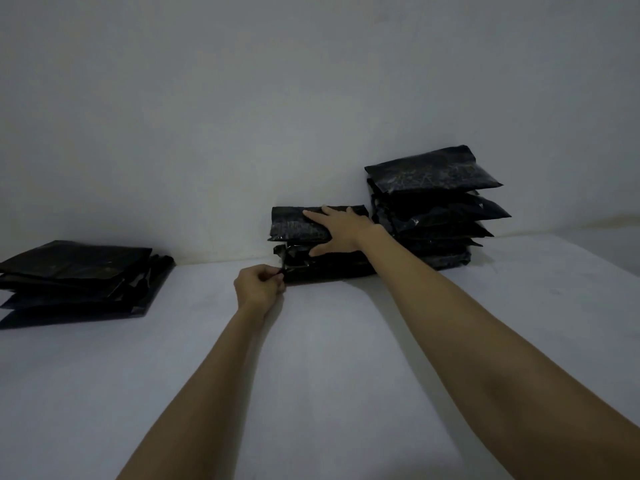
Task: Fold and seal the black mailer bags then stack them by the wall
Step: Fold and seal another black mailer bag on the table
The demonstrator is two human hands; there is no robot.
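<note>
Bare tabletop (207, 341) between bag stacks (433, 209)

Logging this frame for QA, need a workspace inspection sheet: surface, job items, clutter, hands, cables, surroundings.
Surface: white flat tabletop, dimly lit.
Job's things: short stack of sealed black plastic mailer bags against the wall; taller stack of the same to its right; loose pile of flat black mailer bags at left.
Clutter: nothing seen.
Hands: left hand pinches the short stack's lower left corner; right hand lies flat on its top bag.
Cables: nothing seen.
Surroundings: plain white wall.
</note>
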